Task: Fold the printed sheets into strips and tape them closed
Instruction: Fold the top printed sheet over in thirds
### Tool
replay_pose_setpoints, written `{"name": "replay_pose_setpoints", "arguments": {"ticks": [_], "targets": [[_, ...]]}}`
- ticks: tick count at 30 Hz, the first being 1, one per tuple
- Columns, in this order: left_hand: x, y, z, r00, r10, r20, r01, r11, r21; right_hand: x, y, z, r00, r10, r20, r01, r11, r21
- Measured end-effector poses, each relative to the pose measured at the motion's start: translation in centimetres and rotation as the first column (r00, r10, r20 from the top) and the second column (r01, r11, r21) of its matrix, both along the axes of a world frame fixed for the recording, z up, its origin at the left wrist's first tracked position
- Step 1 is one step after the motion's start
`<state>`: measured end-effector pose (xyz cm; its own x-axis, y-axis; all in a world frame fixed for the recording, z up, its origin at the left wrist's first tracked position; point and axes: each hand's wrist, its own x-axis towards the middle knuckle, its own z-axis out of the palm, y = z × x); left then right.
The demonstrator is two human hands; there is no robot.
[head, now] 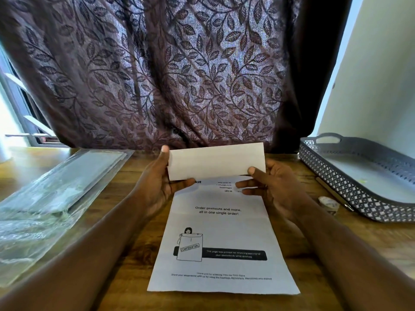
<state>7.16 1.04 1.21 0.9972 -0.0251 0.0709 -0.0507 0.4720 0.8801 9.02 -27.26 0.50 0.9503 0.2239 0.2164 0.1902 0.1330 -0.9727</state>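
Both hands – left hand [157, 185], right hand [272, 185] – pinch the white printed paper sheet's [221, 239] folded-over top flap; flimsy stuff, so hold near the crease ends.

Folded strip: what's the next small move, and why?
Probably hold the folded strip with the left hand alone and move the right hand to the apparent tape roll beside the tray: both hands hold the strip, already folded, with no tape visible on it.
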Motion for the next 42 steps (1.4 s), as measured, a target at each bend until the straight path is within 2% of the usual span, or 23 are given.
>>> {"name": "replay_pose_setpoints", "arguments": {"ticks": [2,5,7,10,12,15,18,22,26,33,42], "targets": [[0.1,0.0,-0.2,0.999,-0.027,0.032,0.026,0.999,0.035,-0.1,0.1,0.0,0.999,-0.031,-0.007,0.031,0.999,-0.015],[0.2,-0.2,-0.4,0.993,-0.035,0.110,0.008,0.971,0.239,-0.2,0.1,0.2,0.998,-0.057,-0.009,0.057,0.998,-0.010],[0.2,-0.4,-0.5,0.994,-0.031,0.106,-0.003,0.953,0.302,-0.3,0.1,0.4,0.998,-0.063,-0.015,0.063,0.998,0.013],[-0.2,-1.0,-0.4,0.993,0.006,0.122,-0.038,0.965,0.258,-0.7,0.4,0.7,0.998,-0.052,-0.036,0.056,0.993,0.100],[-0.6,-1.8,-0.1,0.991,0.032,0.132,-0.060,0.975,0.213,-1.1,1.0,0.9,0.999,0.022,-0.026,-0.019,0.991,0.136],[-1.4,-3.6,0.0,0.989,-0.019,0.146,-0.008,0.983,0.184,-1.9,2.9,0.8,0.991,0.133,-0.011,-0.131,0.987,0.094],[-2.3,-5.5,-0.3,0.982,-0.105,0.157,0.076,0.980,0.183,-2.8,4.7,0.2,0.988,0.155,-0.023,-0.155,0.988,0.005],[-2.6,-6.3,-0.6,0.983,-0.089,0.161,0.060,0.982,0.179,-3.3,5.2,-0.1,0.988,0.151,-0.028,-0.151,0.989,0.000],[-2.5,-6.1,-0.5,0.986,-0.087,0.141,0.066,0.987,0.146,-2.9,4.7,0.3,0.983,0.168,-0.067,-0.159,0.980,0.115],[-2.0,-5.0,0.2,0.986,-0.096,0.134,0.078,0.988,0.130,-1.7,2.8,1.2,0.985,0.075,-0.157,-0.012,0.929,0.369],[-1.8,-4.0,0.5,0.990,-0.088,0.112,0.074,0.990,0.121,-0.7,1.0,1.2,0.984,0.075,-0.162,0.012,0.877,0.480]]}}
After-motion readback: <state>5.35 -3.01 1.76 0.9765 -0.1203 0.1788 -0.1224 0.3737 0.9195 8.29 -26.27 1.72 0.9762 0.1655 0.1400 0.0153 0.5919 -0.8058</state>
